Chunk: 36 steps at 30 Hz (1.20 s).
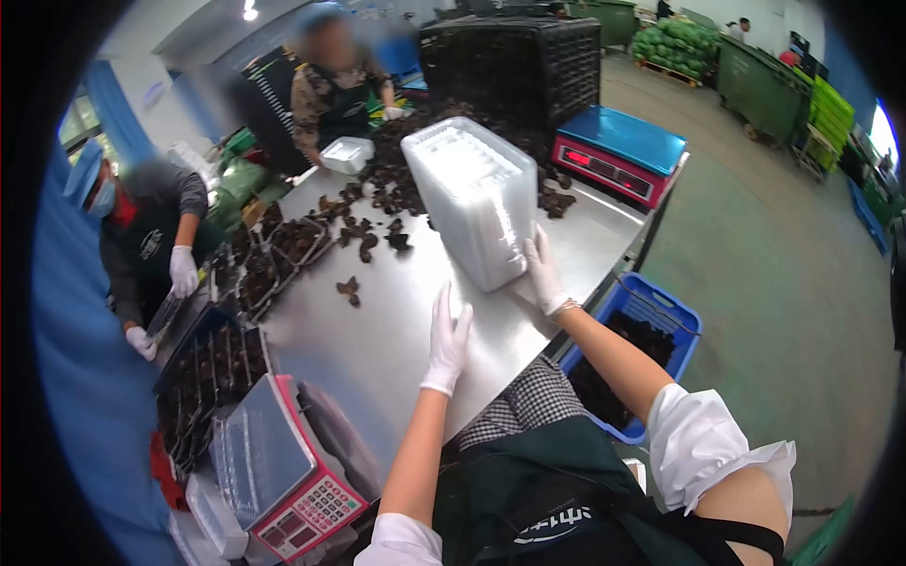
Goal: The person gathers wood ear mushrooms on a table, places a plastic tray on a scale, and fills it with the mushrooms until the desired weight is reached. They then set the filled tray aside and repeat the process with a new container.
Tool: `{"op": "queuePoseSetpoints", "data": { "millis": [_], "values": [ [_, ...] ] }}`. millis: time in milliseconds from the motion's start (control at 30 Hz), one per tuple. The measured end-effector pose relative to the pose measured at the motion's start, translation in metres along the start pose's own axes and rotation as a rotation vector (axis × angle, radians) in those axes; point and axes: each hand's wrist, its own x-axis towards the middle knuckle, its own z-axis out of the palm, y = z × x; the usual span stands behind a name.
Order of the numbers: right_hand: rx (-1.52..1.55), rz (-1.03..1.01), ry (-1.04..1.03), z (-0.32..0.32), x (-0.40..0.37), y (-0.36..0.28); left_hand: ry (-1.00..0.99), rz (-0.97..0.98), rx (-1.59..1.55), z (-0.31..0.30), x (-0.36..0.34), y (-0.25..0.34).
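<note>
- Evidently, the tall stack of clear plastic trays [477, 203] stands on the bare front part of the steel table [387, 307], probably kept out of the dark fungus pieces [396, 170] (wood ear, by the look of them) so that its base sits level.
- The gloved right hand [544, 272] lies along the stack's lower right side, fingers extended rather than curled round it; this grip looks like a steadying one, though its thumb is hard to make out.
- The gloved left hand [449, 340] has a loose, open grip with nothing in it, fingers apart, just in front of the stack; it seems free of contact.
- A red digital scale [618, 156] with a blue top sits at the table's right edge, its display facing this side, presumably for easy reading.
- The black crate [510, 66] stands behind the pile, perhaps as its source.
- Below the right edge, a blue basket [694, 325] holds more dark pieces, likely within reach.
- Across the table, a co-worker has a hand by another clear tray [347, 156].
</note>
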Motion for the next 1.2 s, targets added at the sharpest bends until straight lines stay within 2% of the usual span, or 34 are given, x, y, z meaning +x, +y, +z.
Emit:
{"op": "queuePoseSetpoints", "data": {
  "millis": [33, 100, 167, 200, 267, 333, 367, 433, 467, 500, 567, 600, 667, 733, 767, 800, 867, 933, 1000, 1033, 1067, 1100, 1133, 1200],
  "values": [
    [0.022, 0.003, 0.016, 0.002, 0.004, 0.003, -0.025, 0.001, -0.015, 0.012, 0.023, 0.001],
    [0.036, 0.031, 0.066, 0.005, -0.007, 0.000, 0.094, 0.109, -0.102, 0.034, 0.050, -0.010],
    [0.103, 0.159, -0.017, 0.003, -0.015, -0.031, 0.070, 0.056, -0.220, 0.044, 0.052, -0.009],
    [0.120, 0.093, 0.005, 0.006, -0.026, -0.036, 0.091, 0.012, -0.329, 0.048, 0.058, -0.004],
    [0.004, 0.025, 0.099, 0.013, -0.043, -0.023, 0.081, 0.075, -0.274, 0.048, 0.042, -0.004],
    [0.007, 0.053, 0.132, 0.002, -0.056, -0.026, 0.059, 0.125, -0.213, 0.050, 0.014, -0.001],
    [0.040, 0.034, 0.080, -0.014, -0.062, -0.022, 0.035, 0.111, -0.213, 0.059, -0.006, 0.009],
    [0.031, 0.060, 0.067, -0.049, -0.075, -0.032, -0.042, 0.043, -0.343, 0.078, -0.039, 0.047],
    [0.027, 0.080, 0.045, -0.064, -0.077, -0.037, -0.076, 0.023, -0.322, 0.093, -0.048, 0.053],
    [0.058, 0.089, 0.058, -0.080, -0.072, -0.036, -0.143, -0.008, -0.149, 0.107, -0.061, 0.028],
    [0.071, 0.086, 0.115, -0.103, -0.048, -0.029, -0.177, 0.083, -0.319, 0.140, -0.057, 0.054],
    [0.161, 0.094, 0.077, -0.118, -0.024, -0.024, -0.209, 0.131, -0.197, 0.159, -0.053, 0.046],
    [0.163, 0.091, 0.137, -0.130, 0.006, -0.005, -0.222, 0.271, 0.054, 0.172, -0.038, 0.052],
    [0.077, 0.153, 0.012, -0.179, 0.058, -0.012, -0.622, 0.160, -0.312, 0.196, 0.008, 0.064],
    [0.188, 0.114, 0.072, -0.184, 0.066, -0.015, -0.748, 0.196, -0.185, 0.188, 0.023, 0.064],
    [0.297, 0.082, 0.129, -0.189, 0.068, -0.018, -0.698, 0.227, -0.145, 0.172, 0.027, 0.079],
    [0.031, 0.012, 0.289, -0.193, 0.047, -0.025, -0.586, 0.106, -0.478, 0.134, 0.035, 0.081],
    [-0.080, -0.031, 0.332, -0.190, 0.016, -0.014, -0.276, -0.276, -1.394, 0.076, 0.046, 0.084],
    [-0.119, -0.067, 0.282, -0.172, -0.017, -0.016, -0.280, -0.113, -1.828, 0.007, 0.050, 0.050],
    [-0.178, -0.107, 0.203, -0.162, -0.033, -0.018, -0.230, -0.092, -1.804, -0.010, 0.046, 0.058],
    [-0.253, -0.140, 0.175, -0.146, -0.045, -0.021, -0.096, -0.074, -1.791, -0.027, 0.042, 0.076],
    [-0.213, -0.092, 0.073, -0.135, -0.058, -0.022, 0.031, -0.051, -1.775, -0.042, 0.036, 0.087],
    [-0.180, -0.050, -0.027, -0.124, -0.066, -0.027, 0.063, -0.018, -1.755, -0.054, 0.029, 0.089],
    [-0.359, -0.262, -0.234, -0.091, -0.073, -0.040, 0.042, 0.029, -1.625, -0.072, 0.016, 0.089]
  ]
}}
